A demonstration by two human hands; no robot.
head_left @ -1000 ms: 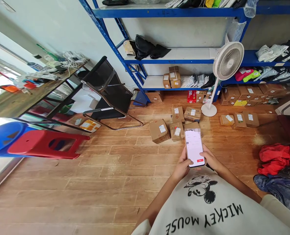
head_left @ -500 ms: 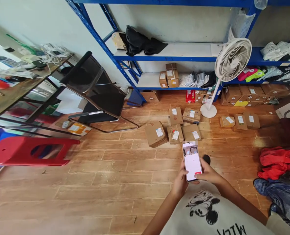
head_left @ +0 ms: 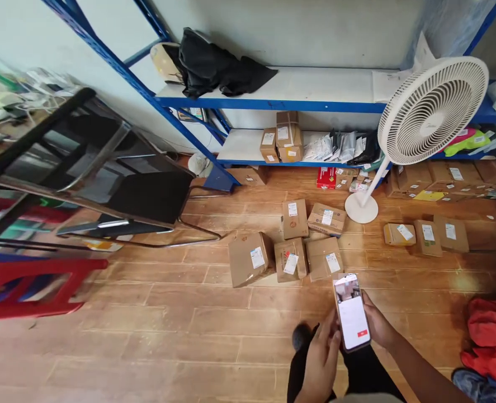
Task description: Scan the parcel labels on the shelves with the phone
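A smartphone [head_left: 354, 322] with a lit, mostly white screen and a small red button sits upright in my right hand [head_left: 378, 324], which is closed around its right side. My left hand [head_left: 321, 358] is at the phone's left edge, fingers stretched out. Whether its fingertips still touch the phone, I cannot tell. On the floor ahead lies a cluster of labelled cardboard boxes [head_left: 291, 260], the largest box [head_left: 248, 258] at its left end.
A white standing fan [head_left: 432, 112] is before blue shelving [head_left: 273, 103] holding boxes and bagged parcels. More boxes [head_left: 428, 238] are on the floor to the right. A black chair [head_left: 142, 196] and red stool [head_left: 42, 285] are at left, red cloth [head_left: 491, 336] at right.
My left hand has come away from its grip beneath the phone, and its thumb is off the screen. The view has moved closer to the shelves and boxes; my legs now show.
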